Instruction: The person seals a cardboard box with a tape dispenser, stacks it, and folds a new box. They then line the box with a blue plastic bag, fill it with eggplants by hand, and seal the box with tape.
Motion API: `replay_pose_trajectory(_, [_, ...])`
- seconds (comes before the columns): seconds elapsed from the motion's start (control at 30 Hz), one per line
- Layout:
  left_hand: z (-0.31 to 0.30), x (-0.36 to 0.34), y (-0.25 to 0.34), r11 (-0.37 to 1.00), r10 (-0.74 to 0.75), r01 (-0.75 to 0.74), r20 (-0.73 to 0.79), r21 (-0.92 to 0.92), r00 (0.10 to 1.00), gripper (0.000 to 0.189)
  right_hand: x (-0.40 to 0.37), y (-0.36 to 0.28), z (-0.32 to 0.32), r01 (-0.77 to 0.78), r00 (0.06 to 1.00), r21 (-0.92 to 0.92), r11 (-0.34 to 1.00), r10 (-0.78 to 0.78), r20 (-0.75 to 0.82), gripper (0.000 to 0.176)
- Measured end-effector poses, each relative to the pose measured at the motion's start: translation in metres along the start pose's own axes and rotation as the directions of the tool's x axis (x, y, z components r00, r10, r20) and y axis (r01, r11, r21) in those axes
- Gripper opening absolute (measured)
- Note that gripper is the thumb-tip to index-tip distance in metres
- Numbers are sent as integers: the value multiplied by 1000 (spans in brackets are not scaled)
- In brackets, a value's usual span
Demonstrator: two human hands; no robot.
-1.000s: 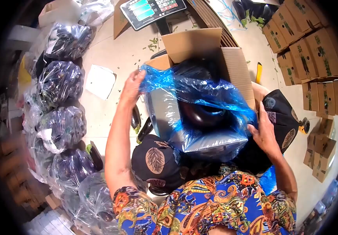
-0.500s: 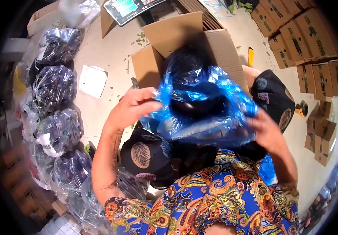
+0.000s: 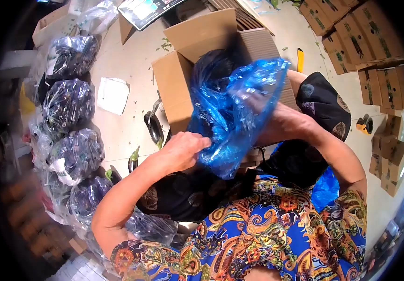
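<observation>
A blue plastic bag [image 3: 220, 112] hangs in and over an open cardboard box [image 3: 174, 89] in front of me. Dark, glossy contents show through the plastic at the far side; I cannot make out what they are. My left hand [image 3: 187, 149] is closed on the near left edge of the blue bag. Behind the raised, crumpled right part of the bag, my right hand [image 3: 277, 119] is partly covered by the plastic, its fingers hidden or blurred.
Clear bags with dark contents [image 3: 68, 105] line the left side. A white sheet [image 3: 113, 95], dark eggplants [image 3: 153, 129] and a scale [image 3: 148, 9] lie nearby. Stacked cartons [image 3: 375, 42], a yellow-handled tool [image 3: 300, 60] and a tape roll [image 3: 365, 124] are to the right.
The bag's wide opening has folded together, and its right part is lifted. My right hand has moved inward behind the plastic; my left hand has moved down and right. Eggplants beside the box now show.
</observation>
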State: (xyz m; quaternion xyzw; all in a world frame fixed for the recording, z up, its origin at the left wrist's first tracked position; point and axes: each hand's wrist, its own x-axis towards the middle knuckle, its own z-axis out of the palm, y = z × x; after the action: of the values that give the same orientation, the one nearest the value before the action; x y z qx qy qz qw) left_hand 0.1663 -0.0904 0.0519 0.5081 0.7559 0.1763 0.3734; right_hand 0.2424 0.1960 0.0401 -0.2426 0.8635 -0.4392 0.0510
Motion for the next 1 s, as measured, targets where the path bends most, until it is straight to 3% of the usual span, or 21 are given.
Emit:
replay_pose_trajectory(0.07, [-21,2,-1,975,73,-89,-84,-202,994,26,10,-1,11,96,995,-75,993,-98,-23,95])
replay_pose_trajectory(0.1, [-33,1,-3,904,0,-62,-146,-423,989,21,19,6,14,94,996,-50,994,-93,13,98])
replay_pose_trajectory(0.17, [-61,3,-10,739,-266,255,77,-624,961,18,36,6,9,1,998,1,1000,-1,69,105])
replay_pose_trajectory(0.2, [-55,9,-12,724,-284,191,-34,-663,958,19,48,12,11,-125,980,174,977,94,175,109])
replay_pose_trajectory(0.27, [-40,29,-19,702,-312,40,-256,-711,915,20,71,24,41,-104,993,202,974,90,77,93])
replay_pose_trajectory(0.3, [-46,33,-13,793,-268,56,-265,-607,926,20,81,28,46,-120,989,537,835,55,136,70])
replay_pose_trajectory(0.33, [-55,35,-4,866,-227,71,-263,-496,938,21,87,37,64,-162,986,477,864,123,112,48])
replay_pose_trajectory(0.37, [-59,38,0,923,-185,78,-257,-377,949,21,87,45,74,-4,1000,570,822,21,-23,35])
replay_pose_trajectory(0.43, [-55,29,-9,898,-118,-48,-343,-438,932,23,86,43,77,-152,983,646,748,45,179,21])
replay_pose_trajectory(0.47, [-59,19,-1,802,-281,78,-258,-592,924,22,85,40,77,-191,968,660,727,29,249,24])
replay_pose_trajectory(0.5, [-52,18,2,702,-365,42,-308,-711,878,19,75,24,77,139,988,877,460,-121,-94,23])
replay_pose_trajectory(0.53, [-60,15,14,591,-452,125,-198,-797,870,16,93,11,75,-122,983,355,927,65,170,19])
replay_pose_trajectory(0.57, [-56,12,-5,627,-456,142,-213,-766,864,18,109,25,102,-75,984,136,988,51,171,17])
replay_pose_trajectory(0.63, [-62,24,5,710,-444,201,-208,-675,872,32,112,24,88,-145,975,165,976,113,190,9])
replay_pose_trajectory(0.7, [-59,42,18,837,-301,20,-430,-547,851,44,119,64,107,60,995,456,888,-88,41,6])
replay_pose_trajectory(0.73, [-59,48,23,879,-233,-52,-522,-473,820,50,119,78,114,143,986,476,868,-164,4,5])
replay_pose_trajectory(0.8, [-75,56,27,944,-19,-124,-428,-305,904,59,112,90,106,249,954,109,962,-263,143,8])
replay_pose_trajectory(0.87, [-87,69,13,979,151,-177,-225,-100,963,69,96,92,92,427,898,-145,893,-400,184,9])
replay_pose_trajectory(0.9, [-79,77,16,977,185,-207,-252,-61,950,63,89,85,82,493,867,-246,835,-445,225,10])
replay_pose_trajectory(0.97, [-58,91,-30,980,194,-197,-105,-24,975,47,80,72,61,536,838,-400,743,-412,358,13])
replay_pose_trajectory(1.0, [-48,101,-35,954,297,-280,-191,111,936,25,77,82,75,564,826,-490,664,-443,350,14])
